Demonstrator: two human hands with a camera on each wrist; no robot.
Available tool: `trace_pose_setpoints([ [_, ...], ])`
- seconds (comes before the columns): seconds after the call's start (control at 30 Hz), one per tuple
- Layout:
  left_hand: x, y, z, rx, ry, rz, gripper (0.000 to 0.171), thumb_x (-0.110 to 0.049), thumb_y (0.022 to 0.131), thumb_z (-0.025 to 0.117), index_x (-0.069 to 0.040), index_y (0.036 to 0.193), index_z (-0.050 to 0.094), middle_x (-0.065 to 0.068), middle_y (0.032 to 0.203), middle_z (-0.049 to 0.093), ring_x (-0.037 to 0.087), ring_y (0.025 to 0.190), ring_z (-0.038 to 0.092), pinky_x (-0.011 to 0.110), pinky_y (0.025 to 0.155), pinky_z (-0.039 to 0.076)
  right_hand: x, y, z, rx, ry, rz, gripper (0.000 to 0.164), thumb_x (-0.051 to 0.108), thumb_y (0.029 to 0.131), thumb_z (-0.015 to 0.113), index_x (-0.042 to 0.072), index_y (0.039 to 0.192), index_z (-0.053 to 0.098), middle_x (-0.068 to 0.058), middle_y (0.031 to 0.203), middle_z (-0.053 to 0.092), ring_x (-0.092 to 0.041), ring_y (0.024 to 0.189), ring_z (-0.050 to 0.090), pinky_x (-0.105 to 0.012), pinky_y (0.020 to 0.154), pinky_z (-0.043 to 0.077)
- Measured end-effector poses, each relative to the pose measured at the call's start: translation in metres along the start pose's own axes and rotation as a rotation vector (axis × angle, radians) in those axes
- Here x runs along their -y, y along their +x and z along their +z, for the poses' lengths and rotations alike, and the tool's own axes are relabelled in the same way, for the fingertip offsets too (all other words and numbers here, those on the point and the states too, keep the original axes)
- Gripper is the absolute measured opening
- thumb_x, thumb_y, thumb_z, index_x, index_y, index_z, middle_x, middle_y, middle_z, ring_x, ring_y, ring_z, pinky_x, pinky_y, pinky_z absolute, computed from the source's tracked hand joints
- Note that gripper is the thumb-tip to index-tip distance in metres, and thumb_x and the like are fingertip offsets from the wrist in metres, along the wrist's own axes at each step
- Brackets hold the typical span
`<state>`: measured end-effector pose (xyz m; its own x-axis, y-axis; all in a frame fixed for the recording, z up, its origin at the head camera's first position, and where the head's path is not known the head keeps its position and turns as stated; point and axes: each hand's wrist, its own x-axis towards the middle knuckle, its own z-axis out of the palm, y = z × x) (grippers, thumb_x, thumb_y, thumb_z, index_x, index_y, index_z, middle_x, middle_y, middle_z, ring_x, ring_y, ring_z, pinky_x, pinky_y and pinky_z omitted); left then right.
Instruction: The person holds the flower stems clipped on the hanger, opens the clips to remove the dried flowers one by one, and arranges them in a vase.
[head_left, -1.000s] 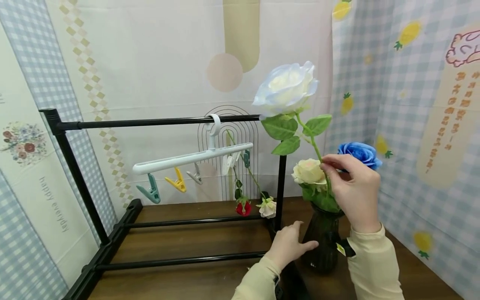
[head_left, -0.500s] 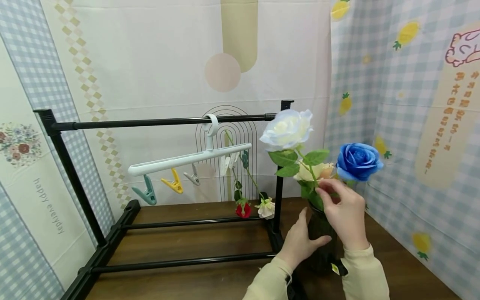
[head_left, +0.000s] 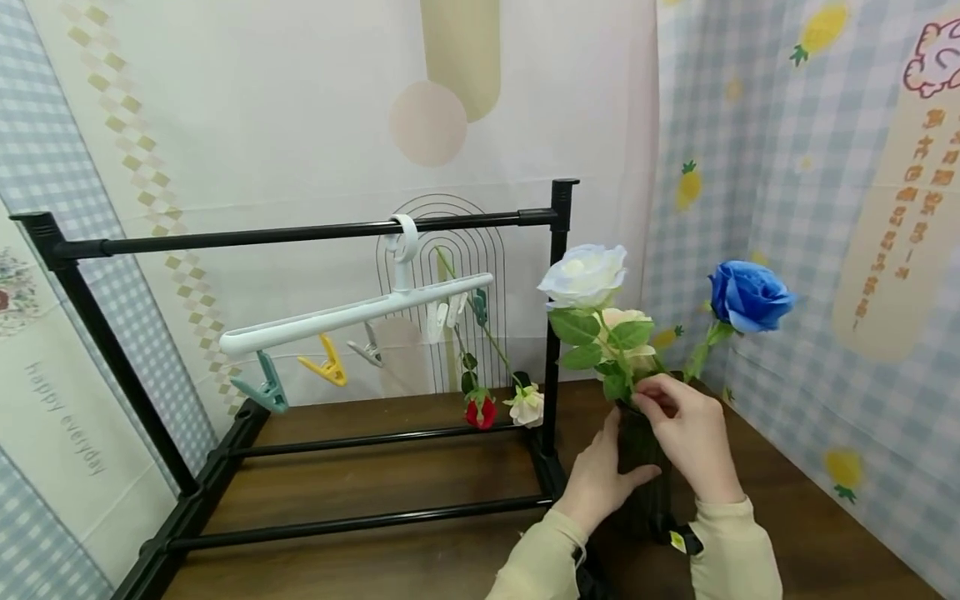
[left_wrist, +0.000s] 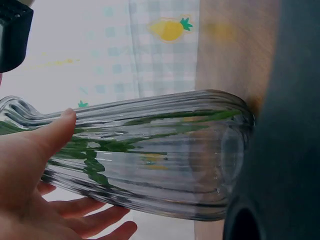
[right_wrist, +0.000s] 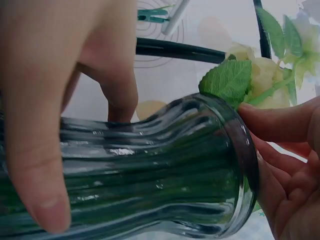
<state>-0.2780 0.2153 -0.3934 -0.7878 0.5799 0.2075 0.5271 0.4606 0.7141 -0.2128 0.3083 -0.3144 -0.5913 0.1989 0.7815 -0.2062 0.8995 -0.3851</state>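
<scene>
On the table (head_left: 375, 479), a rack (head_left: 300, 234) stood across the left and middle of the frame. A hanger (head_left: 360, 311) hung from its top, with clips (head_left: 328, 364) below. Right of the rack, at the lower right, a vase (head_left: 637, 443) held flowers (head_left: 636, 317).

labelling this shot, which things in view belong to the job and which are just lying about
Likely part of the job:
vase, gripped by the left hand
white-blue rose, pinched by the right hand
cream rose and blue rose, near it

Probably just around:
black rack
white hanger
yellow clip
red rose and small pale rose, hanging heads down
</scene>
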Motion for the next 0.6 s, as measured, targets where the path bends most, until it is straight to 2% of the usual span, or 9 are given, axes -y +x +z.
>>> trace_pose_setpoints([
  [0.1,0.0012,-0.0005,-0.0009,-0.01,-0.002,0.011,0.088,-0.051,0.086,0.066,-0.018,0.155,0.022,0.009,0.149,0.046,0.026,0.124,0.058,0.038,0.093,0.053,-0.0004,0.0013,-0.0011,0.028,-0.01,0.027,0.009,0.001,0.082,0.073,0.008,0.086,0.072,-0.006,0.079,0.072,-0.017,0.067,0.066,-0.024,0.061,0.05],
  [0.23,0.0006,-0.0013,-0.0051,-0.037,0.004,0.034,0.088,-0.05,0.086,0.067,-0.017,0.154,0.023,0.008,0.15,0.045,0.026,0.125,0.058,0.038,0.094,0.052,0.0039,0.0047,-0.0034,0.039,-0.018,0.038,0.007,0.002,0.082,0.073,0.007,0.086,0.074,-0.009,0.08,0.073,-0.023,0.069,0.067,-0.027,0.061,0.051],
  [0.47,0.0021,0.0007,-0.0074,-0.022,-0.036,0.041,0.087,-0.049,0.085,0.069,-0.02,0.153,0.025,0.003,0.152,0.042,0.022,0.133,0.051,0.04,0.101,0.049,0.0037,0.005,-0.0043,0.033,-0.024,0.058,0.009,0.002,0.084,0.071,0.004,0.091,0.076,-0.013,0.086,0.074,-0.028,0.071,0.067,-0.035,0.061,0.054],
  [0.6,0.0057,-0.0008,-0.0059,-0.015,-0.112,0.02,0.084,-0.046,0.083,0.073,-0.025,0.152,0.029,0.0,0.15,0.046,0.021,0.131,0.052,0.039,0.1,0.049,0.0021,0.0009,-0.0029,0.015,-0.027,0.078,0.01,0.002,0.085,0.07,0.004,0.093,0.076,-0.012,0.085,0.074,-0.025,0.07,0.066,-0.027,0.062,0.052],
])
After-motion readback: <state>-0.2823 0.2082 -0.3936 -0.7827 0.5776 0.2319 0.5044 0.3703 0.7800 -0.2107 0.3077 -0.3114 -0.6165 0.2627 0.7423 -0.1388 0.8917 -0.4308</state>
